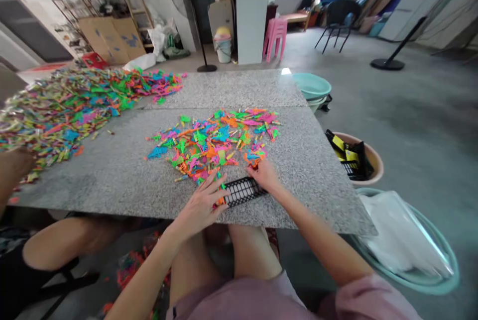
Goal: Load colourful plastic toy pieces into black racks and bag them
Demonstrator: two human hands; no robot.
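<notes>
A small black plastic basket (242, 191) with a lattice pattern lies at the front of the grey speckled table, between my hands. My left hand (201, 203) rests at its left end, fingers stretched and apart, with orange and green plastic pieces partly hidden beneath them. At the basket's right end, my right hand (264, 174) has its fingers closed around a small bunch of coloured plastic toys (254, 156), orange, blue and pink. Just beyond both hands spreads a loose pile of bright plastic toys (209, 143), several with yellowish stick-like parts.
A much larger heap of similar pieces (74, 106) covers the table's left side, near another person's hand (15, 168). Right of the table stand a basin with black baskets (377, 163), a green-rimmed tub (453, 265) with white plastic, and a turquoise basin (311, 83).
</notes>
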